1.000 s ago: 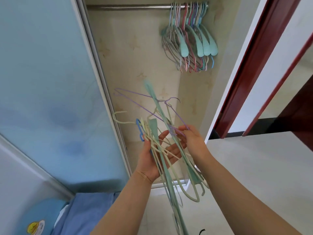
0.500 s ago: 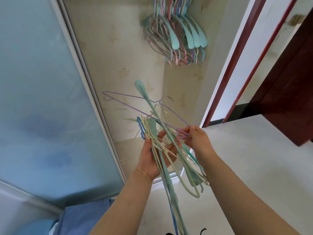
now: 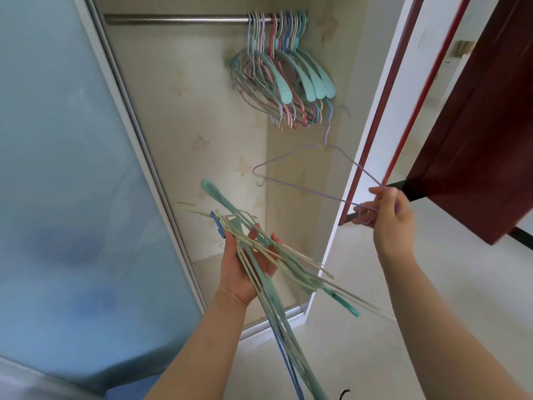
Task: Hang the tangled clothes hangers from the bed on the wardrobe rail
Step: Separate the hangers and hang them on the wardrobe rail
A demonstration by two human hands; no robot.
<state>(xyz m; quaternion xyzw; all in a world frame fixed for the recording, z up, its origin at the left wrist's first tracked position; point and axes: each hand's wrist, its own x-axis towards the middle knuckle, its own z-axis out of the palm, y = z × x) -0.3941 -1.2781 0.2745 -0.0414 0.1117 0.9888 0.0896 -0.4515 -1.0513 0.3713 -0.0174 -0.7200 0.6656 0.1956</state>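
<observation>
The right hand (image 3: 386, 215) pinches one purple wire hanger (image 3: 314, 174), apart from the bundle of hangers (image 3: 259, 255) gripped in the left hand (image 3: 245, 269). Next, its hook must probably reach the wardrobe rail (image 3: 173, 19).

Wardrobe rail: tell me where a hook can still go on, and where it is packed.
The rail is bare from its left end to the hung hangers. They crowd its right end, by the wardrobe's side wall. The right hand holds the purple hanger below them.
</observation>
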